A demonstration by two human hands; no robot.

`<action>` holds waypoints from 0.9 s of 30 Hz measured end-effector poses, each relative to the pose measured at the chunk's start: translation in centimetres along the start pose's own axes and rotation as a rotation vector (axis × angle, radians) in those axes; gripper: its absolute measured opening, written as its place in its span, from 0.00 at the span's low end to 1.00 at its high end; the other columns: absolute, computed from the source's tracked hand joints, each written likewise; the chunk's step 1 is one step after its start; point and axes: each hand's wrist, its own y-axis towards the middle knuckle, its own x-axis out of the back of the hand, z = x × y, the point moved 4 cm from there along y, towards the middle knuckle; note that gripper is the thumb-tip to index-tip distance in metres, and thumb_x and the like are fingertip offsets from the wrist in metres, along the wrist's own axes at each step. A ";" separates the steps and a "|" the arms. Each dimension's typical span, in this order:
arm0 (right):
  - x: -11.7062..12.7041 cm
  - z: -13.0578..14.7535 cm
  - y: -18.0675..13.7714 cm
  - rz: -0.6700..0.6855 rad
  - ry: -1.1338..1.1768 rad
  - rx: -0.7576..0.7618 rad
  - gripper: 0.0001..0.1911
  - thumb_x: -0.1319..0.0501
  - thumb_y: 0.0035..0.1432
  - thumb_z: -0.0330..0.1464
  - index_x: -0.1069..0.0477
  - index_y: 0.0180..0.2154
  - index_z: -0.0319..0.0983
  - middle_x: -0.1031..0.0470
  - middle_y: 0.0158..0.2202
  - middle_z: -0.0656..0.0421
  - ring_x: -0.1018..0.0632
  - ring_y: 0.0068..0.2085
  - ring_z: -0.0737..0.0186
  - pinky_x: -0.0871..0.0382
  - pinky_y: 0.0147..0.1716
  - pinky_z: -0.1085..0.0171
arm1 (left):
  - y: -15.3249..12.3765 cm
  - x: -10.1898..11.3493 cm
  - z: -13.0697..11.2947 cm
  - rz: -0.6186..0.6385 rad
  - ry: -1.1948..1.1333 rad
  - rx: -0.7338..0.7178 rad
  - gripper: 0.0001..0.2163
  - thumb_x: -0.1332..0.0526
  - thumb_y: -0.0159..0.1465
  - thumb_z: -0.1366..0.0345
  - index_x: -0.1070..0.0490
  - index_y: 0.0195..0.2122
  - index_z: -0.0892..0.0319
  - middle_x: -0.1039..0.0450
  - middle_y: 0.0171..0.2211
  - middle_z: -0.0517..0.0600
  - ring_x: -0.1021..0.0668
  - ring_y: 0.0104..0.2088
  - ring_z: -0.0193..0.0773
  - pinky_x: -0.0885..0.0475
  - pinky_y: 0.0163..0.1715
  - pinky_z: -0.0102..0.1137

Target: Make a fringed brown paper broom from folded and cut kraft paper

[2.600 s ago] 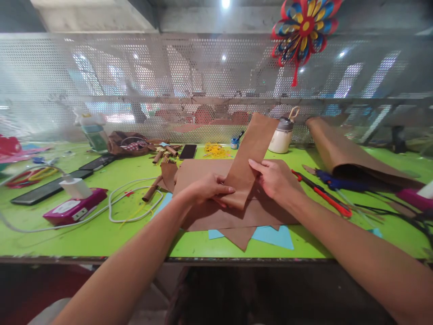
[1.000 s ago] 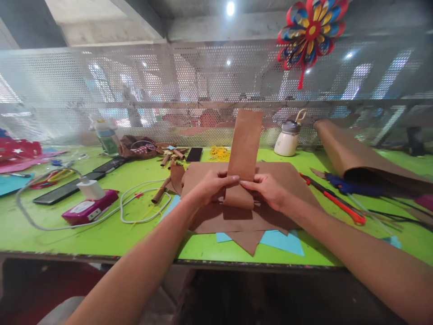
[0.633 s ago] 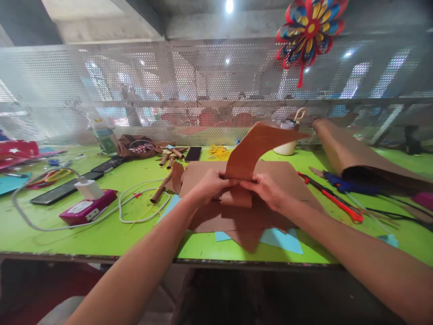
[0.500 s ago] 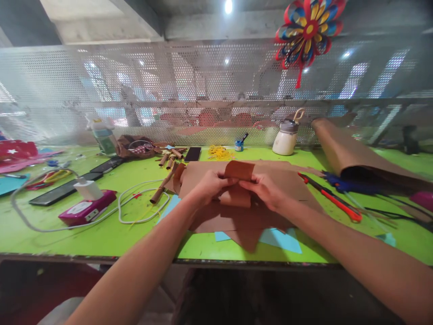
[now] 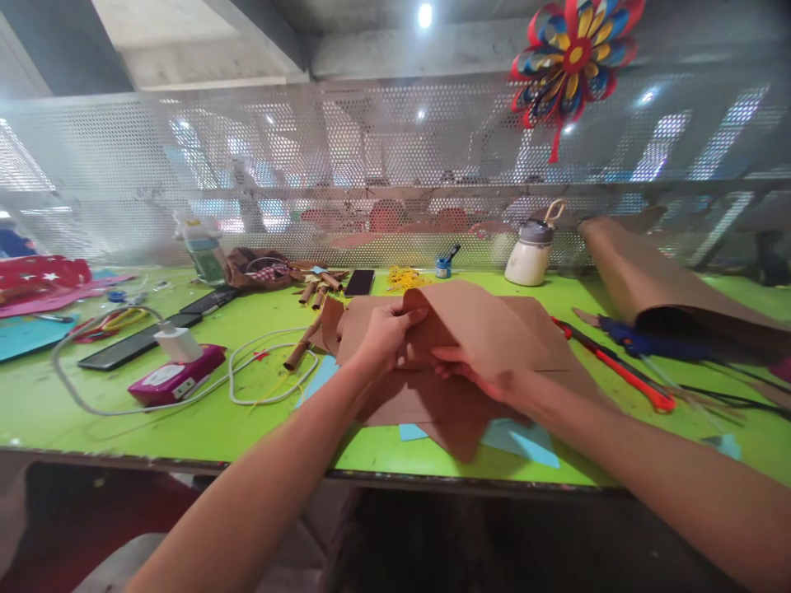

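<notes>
A sheet of brown kraft paper (image 5: pixel 488 321) curves up off a pile of brown paper and arches to the right. Its raised left edge is pinched between the thumb and fingers of my left hand (image 5: pixel 388 331). Beneath the curved sheet, my right hand (image 5: pixel 473 369) points left with its fingers stretched out and a little apart. The sheet covers part of that hand, and no grip on the paper shows. Light blue paper pieces (image 5: pixel 525 441) stick out from under the pile near the table's front edge.
Left lie a purple power adapter (image 5: pixel 176 375) with a white plug, a looping cable and rolled paper tubes (image 5: pixel 300 354). A red-handled cutter (image 5: pixel 636 379), a blue glue gun (image 5: pixel 630 338) and a large paper roll (image 5: pixel 655 272) lie right. Behind stands a white flask (image 5: pixel 530 255).
The small folded brown piece between both hands no longer shows; a broad sheet now arches there. My right hand has dropped lower, its fingers straightened under the sheet. The view has shifted slightly left.
</notes>
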 end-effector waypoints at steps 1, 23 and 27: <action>-0.2 0.0 0.0 0.011 0.008 -0.030 0.09 0.33 0.44 0.35 0.27 0.29 0.37 0.26 0.23 0.58 0.27 0.26 0.65 0.34 0.27 0.64 | 0.0 0.0 0.1 -0.014 -0.002 0.011 0.16 0.32 0.46 0.63 0.25 0.35 0.65 0.24 0.28 0.53 0.24 0.25 0.37 0.30 0.26 0.30; -0.9 0.1 0.1 0.082 0.027 -0.107 0.12 0.33 0.44 0.35 0.29 0.29 0.33 0.27 0.26 0.57 0.27 0.26 0.68 0.36 0.25 0.69 | -0.4 0.6 -0.2 -0.081 -0.068 0.054 0.12 0.33 0.46 0.65 0.26 0.31 0.65 0.25 0.24 0.51 0.26 0.21 0.35 0.32 0.22 0.29; 0.3 1.5 0.3 -0.057 -0.086 0.031 0.15 0.36 0.48 0.39 0.28 0.36 0.36 0.25 0.34 0.55 0.26 0.32 0.63 0.33 0.29 0.65 | -0.2 0.9 -0.1 -0.098 -0.006 0.083 0.12 0.32 0.45 0.65 0.26 0.30 0.66 0.25 0.23 0.52 0.26 0.21 0.34 0.32 0.23 0.27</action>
